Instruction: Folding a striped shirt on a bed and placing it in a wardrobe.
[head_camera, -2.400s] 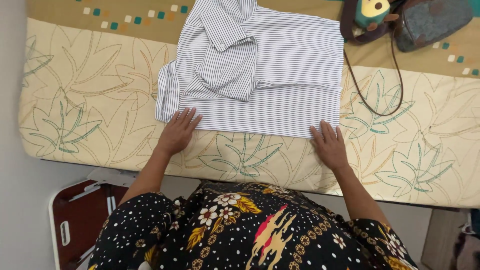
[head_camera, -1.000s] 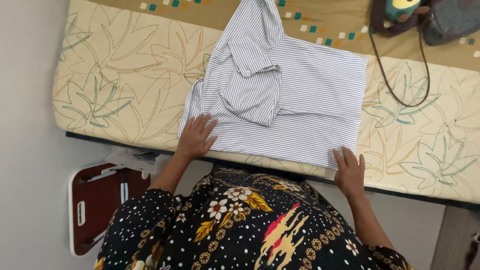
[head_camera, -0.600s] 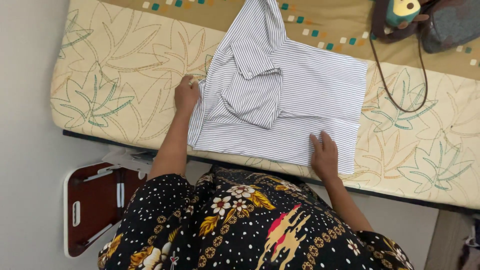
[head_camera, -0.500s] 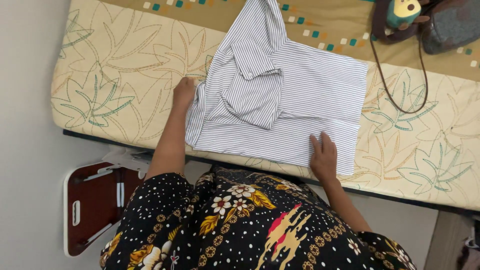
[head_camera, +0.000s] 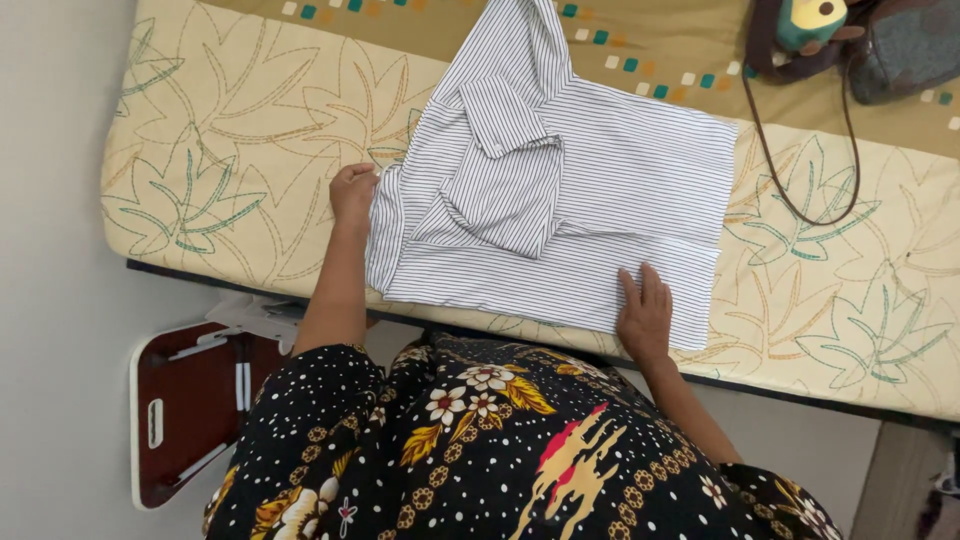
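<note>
Striped shirt lies half-folded on the mattress, centre frame. My left hand pinches its left edge; my right hand presses flat on the lower hem.

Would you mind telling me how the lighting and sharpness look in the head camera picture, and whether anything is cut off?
Head view: soft, even light with faint shadows and no glare; the striped shirt and both hands, left hand and right hand, are sharp, stripes crisp; the bag and toy are cropped by the top edge; the mattress edge runs slanted, so the camera is tilted.
</note>
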